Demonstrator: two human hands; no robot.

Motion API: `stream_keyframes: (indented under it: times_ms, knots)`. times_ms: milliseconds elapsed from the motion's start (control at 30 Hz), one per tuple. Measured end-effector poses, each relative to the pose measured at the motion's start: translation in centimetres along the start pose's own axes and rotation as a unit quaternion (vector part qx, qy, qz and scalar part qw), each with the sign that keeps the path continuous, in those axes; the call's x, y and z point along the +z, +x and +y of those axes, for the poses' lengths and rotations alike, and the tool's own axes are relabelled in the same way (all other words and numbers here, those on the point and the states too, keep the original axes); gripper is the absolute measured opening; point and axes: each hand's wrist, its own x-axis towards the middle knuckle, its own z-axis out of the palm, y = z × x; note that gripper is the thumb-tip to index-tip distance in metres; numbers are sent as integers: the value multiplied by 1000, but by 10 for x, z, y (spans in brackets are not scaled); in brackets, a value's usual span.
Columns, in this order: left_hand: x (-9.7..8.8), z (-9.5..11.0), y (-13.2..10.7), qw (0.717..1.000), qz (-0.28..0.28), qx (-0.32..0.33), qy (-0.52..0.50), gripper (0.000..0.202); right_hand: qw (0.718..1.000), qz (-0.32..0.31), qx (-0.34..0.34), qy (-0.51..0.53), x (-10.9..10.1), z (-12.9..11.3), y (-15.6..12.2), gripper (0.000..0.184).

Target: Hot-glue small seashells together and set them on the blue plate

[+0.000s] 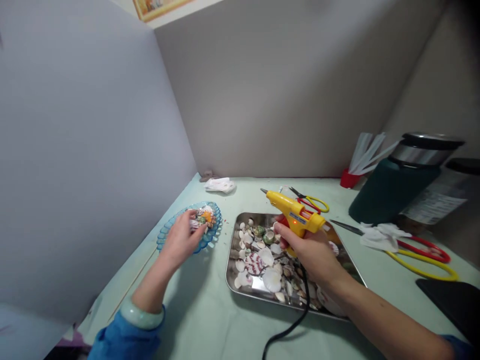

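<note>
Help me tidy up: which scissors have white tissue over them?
The scissors right of the metal tray; the other pair, beyond the tray's far edge, has none.

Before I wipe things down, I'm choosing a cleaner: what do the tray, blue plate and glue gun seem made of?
Tray: polished metal, likely stainless steel; its silvery walls reflect light.
Blue plate: glossy, see-through glass or clear plastic; the look doesn't settle which.
Glue gun: probably smooth, hard plastic, judging by its evenly coloured yellow, moulded-looking body.
</note>
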Motion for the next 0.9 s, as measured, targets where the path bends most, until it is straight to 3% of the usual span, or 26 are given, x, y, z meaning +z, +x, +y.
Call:
stream_keyframes:
  times_ms: [133,400,733,900]
  knots:
    - [5,-33,3,995,7,-66,80,61,1000,3,-7,-28,-1,-3,-2,23]
    - [20,-52,12,986,-18,-80,145,67,997,-1,-38,-66,-3,9,2,25]
    - [5,-63,2,981,-21,10,192,42,998,4,-26,-61,-2,4,0,24]
    - [3,-69,4,976,-4,-1,218,39,998,5,-27,-54,-2,0,0,23]
